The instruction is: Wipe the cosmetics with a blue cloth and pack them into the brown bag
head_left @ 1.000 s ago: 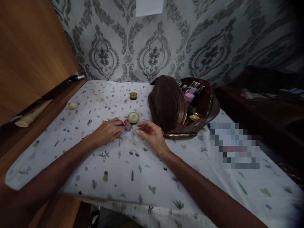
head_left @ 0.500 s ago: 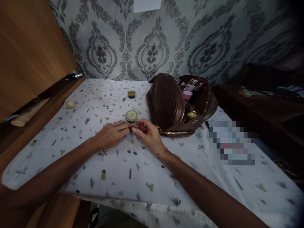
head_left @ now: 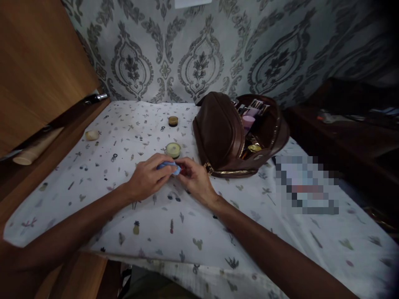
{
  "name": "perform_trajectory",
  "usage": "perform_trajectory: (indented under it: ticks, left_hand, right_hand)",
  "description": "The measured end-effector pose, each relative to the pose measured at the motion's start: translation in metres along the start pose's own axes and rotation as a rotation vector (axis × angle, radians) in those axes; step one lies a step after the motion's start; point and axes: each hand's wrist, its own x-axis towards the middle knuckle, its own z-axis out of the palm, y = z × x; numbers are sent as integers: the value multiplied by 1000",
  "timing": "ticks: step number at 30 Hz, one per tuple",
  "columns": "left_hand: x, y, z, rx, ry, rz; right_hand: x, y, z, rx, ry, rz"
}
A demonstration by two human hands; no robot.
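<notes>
My left hand (head_left: 149,178) is closed around a small blue piece, perhaps a cloth or pad (head_left: 168,166), held just above the patterned sheet (head_left: 174,220). My right hand (head_left: 195,178) pinches a small red item (head_left: 184,170), mostly hidden by my fingers, right against the blue piece. Both hands meet at the middle of the sheet, just in front of a small round jar with a pale yellow lid (head_left: 173,149).
An open brown leather pouch (head_left: 221,133) with cosmetics inside stands right of my hands. A second small jar (head_left: 173,121) sits further back, a pale lump (head_left: 92,135) at the left. A tube (head_left: 34,149) lies on the wooden ledge at the left.
My right hand took the small red item from beside the yellow-lidded jar. My left hand lifted the blue piece, and both hands came together.
</notes>
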Motion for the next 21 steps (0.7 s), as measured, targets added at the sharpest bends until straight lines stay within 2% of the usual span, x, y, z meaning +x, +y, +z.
perform_trajectory:
  ticks: [3,7,11,16,18,21]
  left_hand:
    - [-2,-7,0,19,-98,-6]
    - [-3,-23,-9,-55,-221,-95]
    - [-4,-35,-19,-127,-345,-157]
    - [0,-40,-31,-75,-524,-222]
    - [1,-39,-32,-52,-510,-225]
    - [3,-34,-29,-40,-316,-201]
  right_hand:
    - [0,1,1,88,4,67]
    - [2,3,2,213,17,151]
    - [4,2,2,211,23,133]
    - [4,2,0,174,46,80]
    - [3,2,0,212,37,66]
    - [3,3,-1,241,24,58]
